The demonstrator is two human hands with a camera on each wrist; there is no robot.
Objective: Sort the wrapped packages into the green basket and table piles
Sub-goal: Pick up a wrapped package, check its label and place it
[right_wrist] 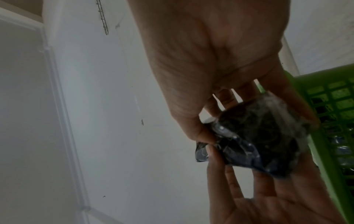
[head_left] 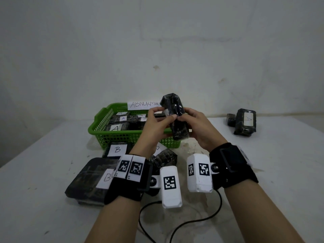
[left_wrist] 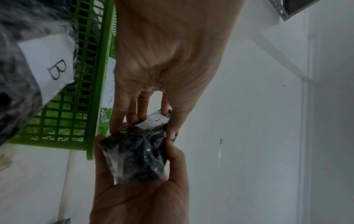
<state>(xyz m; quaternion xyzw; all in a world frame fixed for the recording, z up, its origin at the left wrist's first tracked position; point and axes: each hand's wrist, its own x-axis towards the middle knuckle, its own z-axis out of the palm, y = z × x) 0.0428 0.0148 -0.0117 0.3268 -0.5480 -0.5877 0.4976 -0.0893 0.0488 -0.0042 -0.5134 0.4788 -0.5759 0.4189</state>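
wrapped dark package in crinkled clear film (head_left: 176,116) is held upright in the air over the near right corner of the green plastic lattice basket (head_left: 105,123), gripped from both sides. left hand (head_left: 154,125) curls its fingers round the package's left face, thumb near a white paper label there; right hand (head_left: 198,127) wraps the right side, thumb meeting the left thumb at the front. in the left wrist view the same package (left_wrist: 138,156) sits pinched between both hands.

inside the basket lie several dark wrapped packages with white "a" labels (head_left: 116,128), and a handwritten paper sign (head_left: 144,104) stands at its far rim. just before the basket on the white table (head_left: 263,172), packages labelled "b" (head_left: 117,149) lie close together, one large flat one (head_left: 87,179) nearest the left forearm. well apart at the far right lies another package marked "a" (head_left: 245,122), with a smaller one behind it. a black cable (head_left: 192,220) loops between the forearms. bare tabletop spreads right of the hands.
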